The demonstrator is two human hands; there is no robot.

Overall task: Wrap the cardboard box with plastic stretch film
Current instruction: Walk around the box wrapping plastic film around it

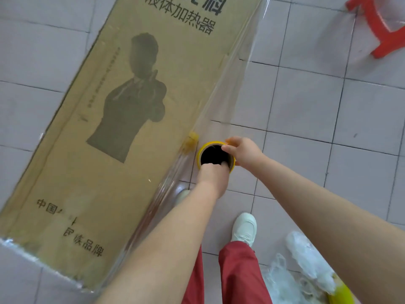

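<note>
A tall brown cardboard box [122, 132] with a printed dark figure and black characters fills the left and centre, its face covered in clear film. A stretch film roll [203, 150] with a yellow-rimmed core stands on end beside the box's right edge. My left hand [211, 174] grips the near rim of the core with fingers inside it. My right hand [243, 152] holds the far right rim. A sheet of clear film [236, 91] runs from the roll along the box's right edge toward the top.
The floor is pale grey tile [328, 172]. A red plastic stool [381, 25] stands at the top right. Crumpled plastic film and a yellow object [306, 275] lie at the bottom right. My white shoe [244, 229] and red trousers are below the hands.
</note>
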